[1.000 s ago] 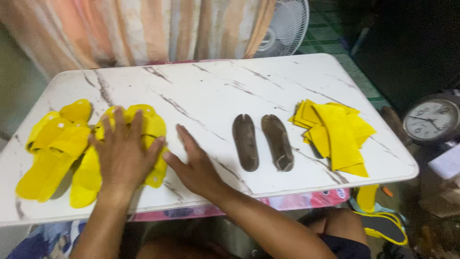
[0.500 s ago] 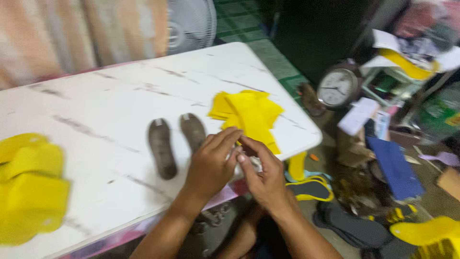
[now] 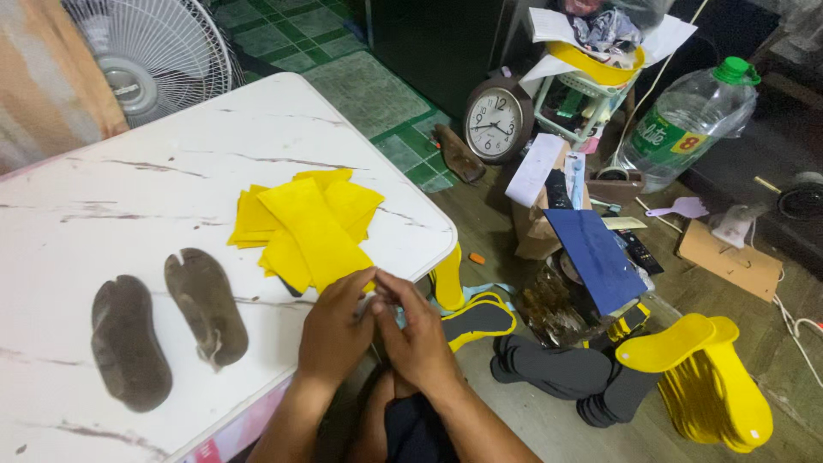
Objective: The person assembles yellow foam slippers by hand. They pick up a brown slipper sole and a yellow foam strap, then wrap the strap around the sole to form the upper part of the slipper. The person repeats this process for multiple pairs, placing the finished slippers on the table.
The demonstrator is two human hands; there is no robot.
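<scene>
My left hand [image 3: 330, 330] and my right hand [image 3: 417, 333] meet at the near right edge of the white marble-patterned table [image 3: 154, 184]. Their fingertips pinch together on something small that I cannot make out. They touch the near end of a pile of yellow foam strips [image 3: 304, 223]. Two dark brown sole shapes [image 3: 167, 321] lie side by side on the table to the left of my hands.
A standing fan [image 3: 154, 51] is behind the table. On the floor to the right lie a round wall clock [image 3: 495, 123], a large plastic water bottle [image 3: 686, 124], a blue folder [image 3: 597, 257], grey soles [image 3: 557, 370] and a stack of yellow soles [image 3: 716, 386].
The view has swung right, away from the yellow soles at the left. Both hands left that pile and came together at the table's right edge by the yellow strips.
</scene>
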